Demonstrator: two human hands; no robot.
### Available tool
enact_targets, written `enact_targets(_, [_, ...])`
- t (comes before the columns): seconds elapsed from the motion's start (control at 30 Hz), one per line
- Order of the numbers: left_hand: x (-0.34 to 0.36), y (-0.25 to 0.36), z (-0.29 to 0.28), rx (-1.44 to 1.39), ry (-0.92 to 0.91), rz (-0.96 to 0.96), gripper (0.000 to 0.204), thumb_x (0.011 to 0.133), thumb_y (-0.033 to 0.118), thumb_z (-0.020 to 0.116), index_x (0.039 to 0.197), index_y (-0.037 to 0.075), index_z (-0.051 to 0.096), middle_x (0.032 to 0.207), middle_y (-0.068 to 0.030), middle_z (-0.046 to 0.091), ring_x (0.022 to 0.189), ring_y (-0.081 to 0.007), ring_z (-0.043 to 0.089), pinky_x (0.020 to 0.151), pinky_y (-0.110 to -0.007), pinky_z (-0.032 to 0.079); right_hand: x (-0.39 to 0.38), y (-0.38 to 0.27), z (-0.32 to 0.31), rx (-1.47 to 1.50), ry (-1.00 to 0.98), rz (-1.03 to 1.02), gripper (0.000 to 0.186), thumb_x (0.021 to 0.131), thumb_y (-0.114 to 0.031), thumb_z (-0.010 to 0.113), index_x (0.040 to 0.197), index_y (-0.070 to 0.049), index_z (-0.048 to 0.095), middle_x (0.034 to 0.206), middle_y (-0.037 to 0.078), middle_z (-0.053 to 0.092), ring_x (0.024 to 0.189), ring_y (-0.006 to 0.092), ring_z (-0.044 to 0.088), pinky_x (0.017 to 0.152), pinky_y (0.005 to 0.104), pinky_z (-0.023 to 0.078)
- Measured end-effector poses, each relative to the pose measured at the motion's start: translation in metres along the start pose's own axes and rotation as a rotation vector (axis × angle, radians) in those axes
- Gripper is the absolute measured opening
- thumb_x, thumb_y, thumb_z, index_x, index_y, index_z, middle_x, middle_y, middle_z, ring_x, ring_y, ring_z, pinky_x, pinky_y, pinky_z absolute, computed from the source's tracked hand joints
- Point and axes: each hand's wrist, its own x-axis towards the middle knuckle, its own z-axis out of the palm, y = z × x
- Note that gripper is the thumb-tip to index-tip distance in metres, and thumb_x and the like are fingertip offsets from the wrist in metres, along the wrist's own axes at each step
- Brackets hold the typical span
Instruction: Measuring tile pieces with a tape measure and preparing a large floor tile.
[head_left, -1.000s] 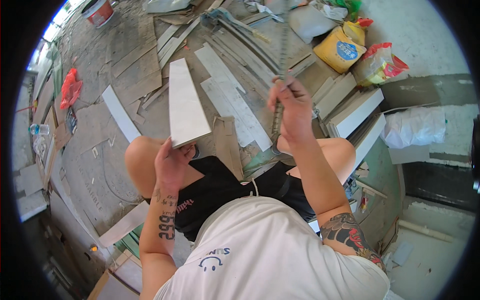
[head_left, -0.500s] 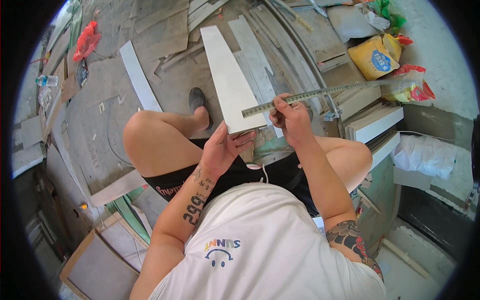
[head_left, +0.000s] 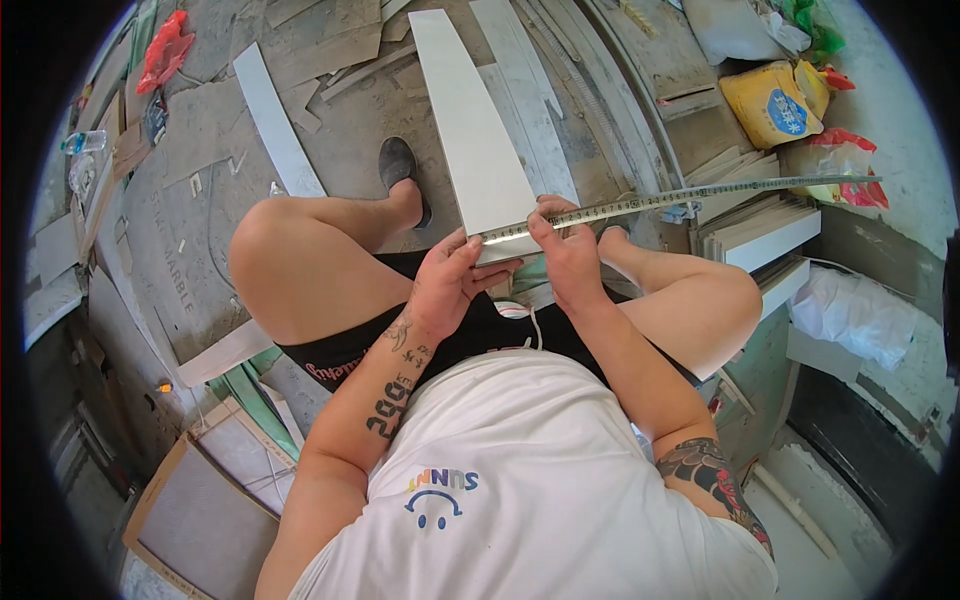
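Left hand (head_left: pixel 445 285) grasps the near end of a long white board (head_left: pixel 475 130), thumb along its left edge and fingers underneath. The board stretches away between the knees toward the far side. Right hand (head_left: pixel 568 262) pinches a metal measuring tape (head_left: pixel 660 199) just beside the board's right edge — the tape's end lies across the board's near end, close to the left thumb, while its blade runs off to the right. Beyond the right knee sits a stack of boards (head_left: pixel 765 240); farther right, a yellow sack (head_left: pixel 765 105). A narrow white strip (head_left: pixel 277 120) lies on the floor to the left.
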Motion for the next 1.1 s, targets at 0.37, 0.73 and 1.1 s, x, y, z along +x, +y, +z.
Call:
enact_targets(0.37, [-0.007, -0.002, -0.005, -0.08, 0.034, -0.033, 0.045, 0.095, 0.031, 0.04, 0.128, 0.001, 0.037, 0.119, -0.0147, 0.054, 0.105, -0.026, 0.058, 0.092, -0.037, 0.045, 0.021, -0.021, -0.047, 0.291, 0.088, 0.3, 0.017, 0.087, -0.021, 0.055, 0.089, -0.005, 0.053, 0.071, 0.001, 0.046, 0.048, 0.008, 0.036, 0.046, 0.023, 0.031])
enact_targets(0.73, [-0.013, -0.008, -0.014, -0.215, -0.044, -0.098, 0.051, 0.097, 0.041, 0.024, 0.126, 0.002, 0.04, 0.117, -0.0197, 0.055, 0.099, -0.0236, 0.06, 0.088, -0.035, 0.048, 0.016, -0.029, -0.039, 0.228, -0.003, 0.362, 0.024, 0.09, -0.028, 0.054, 0.084, -0.004, 0.05, 0.059, 0.0, 0.041, 0.048, 0.0103, 0.039, 0.045, 0.0232, 0.031])
enact_targets(1.1, [-0.015, -0.012, -0.023, -0.222, -0.037, -0.049, 0.044, 0.096, 0.036, 0.034, 0.13, 0.008, 0.033, 0.107, -0.018, 0.06, 0.093, -0.0248, 0.062, 0.085, -0.038, 0.05, 0.001, -0.011, -0.03, 0.328, 0.022, 0.364, 0.022, 0.088, -0.025, 0.058, 0.085, -0.005, 0.049, 0.063, 0.002, 0.046, 0.052, 0.0116, 0.043, 0.047, 0.0239, 0.035])
